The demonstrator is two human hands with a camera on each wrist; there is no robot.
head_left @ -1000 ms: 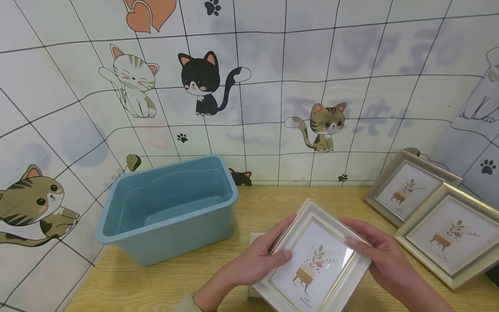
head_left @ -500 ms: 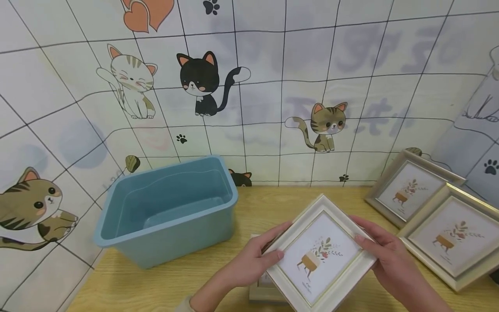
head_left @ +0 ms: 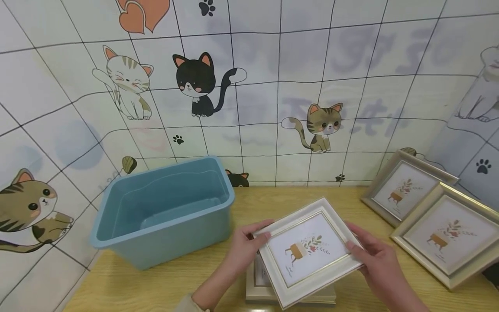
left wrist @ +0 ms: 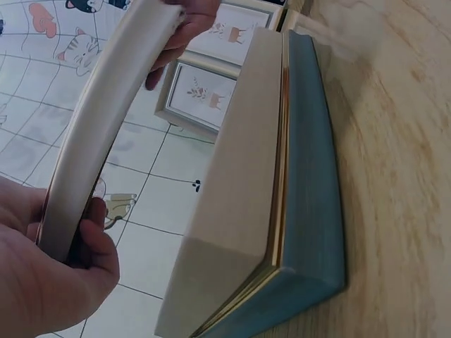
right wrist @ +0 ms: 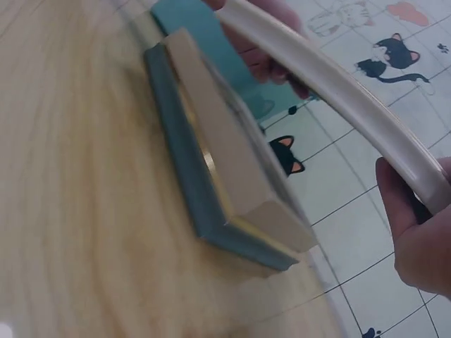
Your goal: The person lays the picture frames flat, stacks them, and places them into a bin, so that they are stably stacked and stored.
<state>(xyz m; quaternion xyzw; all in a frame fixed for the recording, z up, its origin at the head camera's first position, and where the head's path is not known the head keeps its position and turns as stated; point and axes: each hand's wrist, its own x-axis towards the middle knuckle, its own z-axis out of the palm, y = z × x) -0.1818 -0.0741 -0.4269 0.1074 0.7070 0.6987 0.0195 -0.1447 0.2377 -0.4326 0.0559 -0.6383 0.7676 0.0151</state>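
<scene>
A white picture frame (head_left: 303,255) with a gold inner rim and a plant print is held tilted above the table. My left hand (head_left: 243,247) grips its left corner, thumb on the front. At the right corner my right hand (head_left: 376,258) holds it the same way. Below lies a stack of picture frames (head_left: 263,296), partly covered by the held one. In the left wrist view the stack shows a beige frame (left wrist: 229,176) over a blue-grey one (left wrist: 310,176), with thin gold edges between. The right wrist view shows the held frame's side (right wrist: 345,105) raised off the stack.
A blue plastic bin (head_left: 167,236) with a bare inside stands at the left on the wooden table (head_left: 269,197). Two more picture frames, a silver-beige one (head_left: 380,199) and a gold one (head_left: 419,260), lean at the right. A cat-print wall covering (head_left: 261,99) rises behind.
Both hands have turned the white picture frame clockwise, and its print now lies more sideways. The left hand has shifted slightly up and left. More of the stack below shows.
</scene>
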